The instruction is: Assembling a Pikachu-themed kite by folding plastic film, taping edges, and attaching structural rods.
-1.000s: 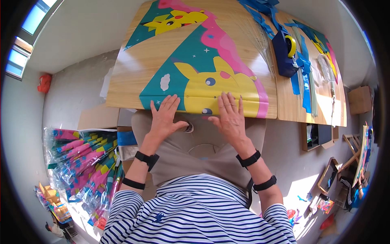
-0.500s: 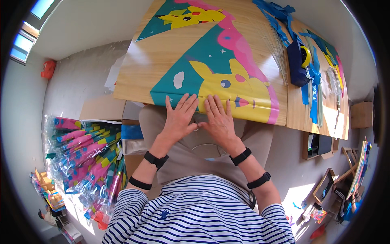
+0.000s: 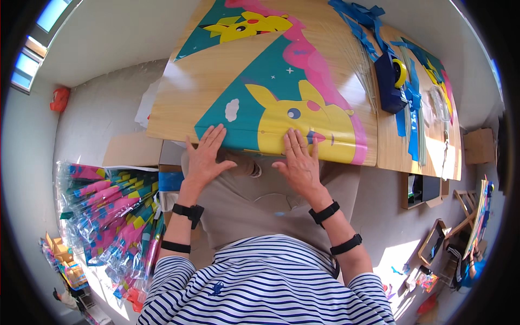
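Note:
A triangular printed kite sail (image 3: 292, 70), green and pink with a large yellow cartoon face, lies flat along the front edge of the wooden table. My left hand (image 3: 205, 162) rests on its left front corner, fingers straight and thumb spread out. Further right, my right hand (image 3: 302, 165) lies with extended fingers on the yellow part, just left of the red mouth. Neither hand grips anything. A crease runs along the sail's near edge. Behind it lies a second similar sail (image 3: 252, 28), partly cut off by the picture's top.
At the right of the table (image 3: 176, 103) stand a dark blue tape dispenser (image 3: 389, 86) with yellow tape, blue strips (image 3: 414, 119) and thin rods (image 3: 364, 67). Plastic-wrapped kites (image 3: 108, 211) are piled at lower left, beside a cardboard box (image 3: 131, 150). A wooden tray (image 3: 431, 242) lies at right.
My hands have moved apart along the sail's front edge. The left slid left to the corner, while the right shifted slightly right. The view has shifted a little.

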`<state>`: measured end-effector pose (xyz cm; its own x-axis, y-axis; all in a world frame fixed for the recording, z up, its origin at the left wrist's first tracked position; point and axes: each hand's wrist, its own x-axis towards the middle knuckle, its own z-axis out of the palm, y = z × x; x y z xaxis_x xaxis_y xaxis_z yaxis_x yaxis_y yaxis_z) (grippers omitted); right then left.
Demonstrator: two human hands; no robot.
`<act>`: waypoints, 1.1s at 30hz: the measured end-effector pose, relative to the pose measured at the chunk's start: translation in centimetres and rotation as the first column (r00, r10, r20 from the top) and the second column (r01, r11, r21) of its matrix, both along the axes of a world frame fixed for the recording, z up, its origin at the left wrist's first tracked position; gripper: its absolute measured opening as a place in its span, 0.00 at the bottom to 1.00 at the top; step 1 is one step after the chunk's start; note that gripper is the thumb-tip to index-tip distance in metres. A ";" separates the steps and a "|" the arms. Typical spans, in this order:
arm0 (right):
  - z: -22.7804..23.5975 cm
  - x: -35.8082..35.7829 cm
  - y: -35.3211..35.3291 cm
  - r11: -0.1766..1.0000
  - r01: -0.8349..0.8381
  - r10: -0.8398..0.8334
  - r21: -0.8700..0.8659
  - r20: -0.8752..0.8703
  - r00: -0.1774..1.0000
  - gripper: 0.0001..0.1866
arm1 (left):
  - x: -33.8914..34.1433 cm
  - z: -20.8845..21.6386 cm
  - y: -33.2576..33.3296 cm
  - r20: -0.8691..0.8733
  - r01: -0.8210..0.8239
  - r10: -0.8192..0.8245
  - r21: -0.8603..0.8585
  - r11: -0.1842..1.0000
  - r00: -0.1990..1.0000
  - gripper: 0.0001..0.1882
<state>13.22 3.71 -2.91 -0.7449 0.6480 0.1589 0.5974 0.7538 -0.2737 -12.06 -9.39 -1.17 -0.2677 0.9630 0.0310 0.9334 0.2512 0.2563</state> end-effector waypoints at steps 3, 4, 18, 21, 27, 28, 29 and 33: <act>-0.2 2.7 1.0 0.995 0.095 -0.095 0.009 0.011 0.995 0.44 | -1.6 0.3 -0.9 -0.029 -0.085 0.084 -0.028 0.996 0.996 0.49; -0.3 3.7 1.4 0.989 0.145 -0.146 0.009 0.013 0.989 0.43 | -1.8 0.3 -0.9 -0.028 -0.055 0.055 0.000 0.998 0.998 0.49; -0.4 14.9 6.3 0.788 0.594 -0.607 0.161 0.043 0.794 0.33 | -1.9 1.1 -0.4 -0.018 -0.126 0.125 -0.033 0.991 0.992 0.44; 0.7 16.0 8.7 0.776 0.624 -0.598 0.092 -0.206 0.774 0.24 | -1.7 1.2 -0.2 -0.058 -0.117 0.116 -0.008 0.993 0.992 0.43; 1.7 14.3 15.4 0.753 0.657 -0.644 -0.024 -0.233 0.729 0.14 | 0.4 2.5 0.0 -0.072 -0.055 0.063 0.102 0.993 0.995 0.38; 1.5 13.8 16.5 0.737 0.675 -0.655 -0.026 -0.269 0.706 0.13 | 0.9 2.8 -0.1 -0.080 -0.024 0.032 0.098 0.995 0.996 0.36; 1.3 13.5 17.5 0.746 0.665 -0.649 -0.039 -0.267 0.712 0.13 | 1.4 3.0 -0.3 -0.084 -0.033 0.042 0.105 0.994 0.996 0.36; 0.3 12.6 20.6 0.673 0.738 -0.736 -0.041 -0.141 0.663 0.13 | 2.5 3.4 -1.1 -0.064 -0.026 0.031 0.079 0.997 0.997 0.32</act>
<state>25.82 24.28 -2.59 0.0048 0.9719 0.2353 0.9183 0.0889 -0.3857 -9.52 -10.47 2.23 -0.2897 0.9490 0.1241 0.9416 0.2594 0.2148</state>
